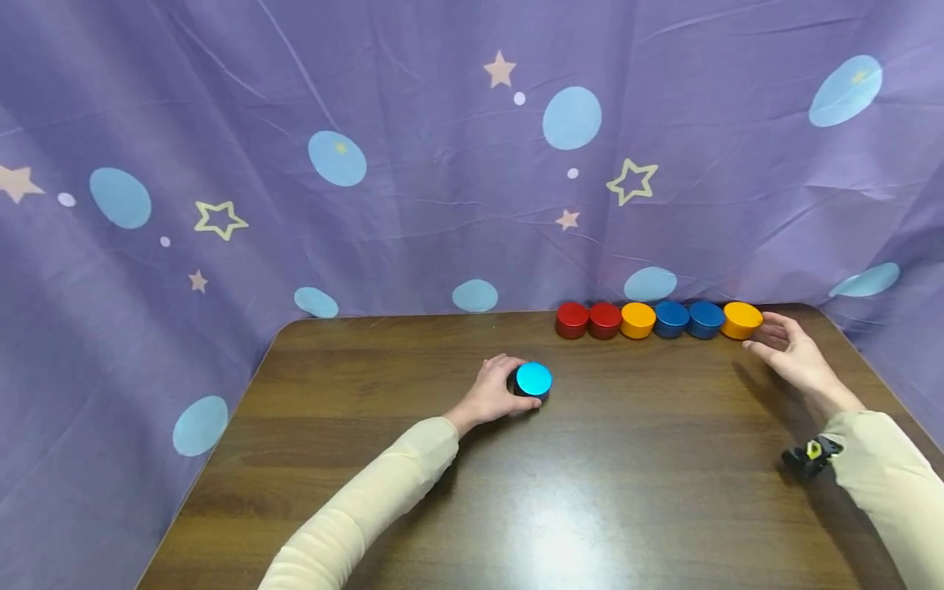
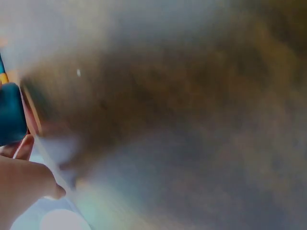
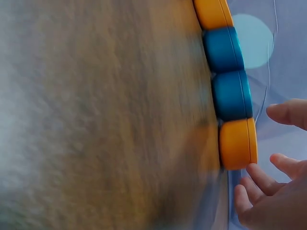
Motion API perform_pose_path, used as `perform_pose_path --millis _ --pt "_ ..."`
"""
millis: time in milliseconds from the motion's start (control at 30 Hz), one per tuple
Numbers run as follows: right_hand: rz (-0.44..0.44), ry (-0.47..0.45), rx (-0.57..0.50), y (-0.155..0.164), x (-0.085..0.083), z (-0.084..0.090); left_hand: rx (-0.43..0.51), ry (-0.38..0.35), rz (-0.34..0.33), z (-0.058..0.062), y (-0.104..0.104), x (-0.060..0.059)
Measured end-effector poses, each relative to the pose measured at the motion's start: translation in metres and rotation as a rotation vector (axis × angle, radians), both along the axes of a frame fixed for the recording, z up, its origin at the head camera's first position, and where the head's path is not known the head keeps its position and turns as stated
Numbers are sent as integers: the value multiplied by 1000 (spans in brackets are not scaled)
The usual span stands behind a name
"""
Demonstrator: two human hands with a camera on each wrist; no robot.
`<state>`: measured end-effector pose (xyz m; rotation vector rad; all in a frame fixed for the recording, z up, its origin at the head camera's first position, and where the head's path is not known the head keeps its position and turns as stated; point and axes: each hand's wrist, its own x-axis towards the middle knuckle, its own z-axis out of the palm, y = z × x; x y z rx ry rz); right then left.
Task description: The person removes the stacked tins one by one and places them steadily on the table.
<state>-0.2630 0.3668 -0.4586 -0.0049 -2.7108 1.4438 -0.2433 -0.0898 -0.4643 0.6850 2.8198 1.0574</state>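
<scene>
The left hand [image 1: 492, 395] curls its grip round the cyan tin [image 1: 533, 379], in front of the tin row [image 1: 656, 319]. The right hand [image 1: 789, 354], fingers loosely spread and holding nothing, sits just beside the end orange tin [image 1: 741, 319].

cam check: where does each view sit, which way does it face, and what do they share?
Head: above, facing down and forward at the table; both sleeves, left hand gripping the cyan tin, right hand.
Left wrist: blurred, low over the wood; palm, cyan tin.
Right wrist: along the tin row; fingers.
Shared: end orange tin.
</scene>
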Motion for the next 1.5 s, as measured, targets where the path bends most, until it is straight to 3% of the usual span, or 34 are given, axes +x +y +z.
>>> perform_pose_path --millis 167,400,867,1167,1367,1500 --pt "20 43 27 -6 6 2 39 33 93 2 -5 -8" --pt "50 92 11 -15 15 0 69 12 208 0 -9 -21" --pt "188 109 20 -34 32 1 36 -6 289 5 4 -44" --pt "335 234 333 -46 40 2 63 -7 341 5 15 -58" --pt "406 211 508 -58 50 7 32 -19 341 6 18 -64" --pt "426 256 604 -65 57 7 4 -33 350 7 21 -69"
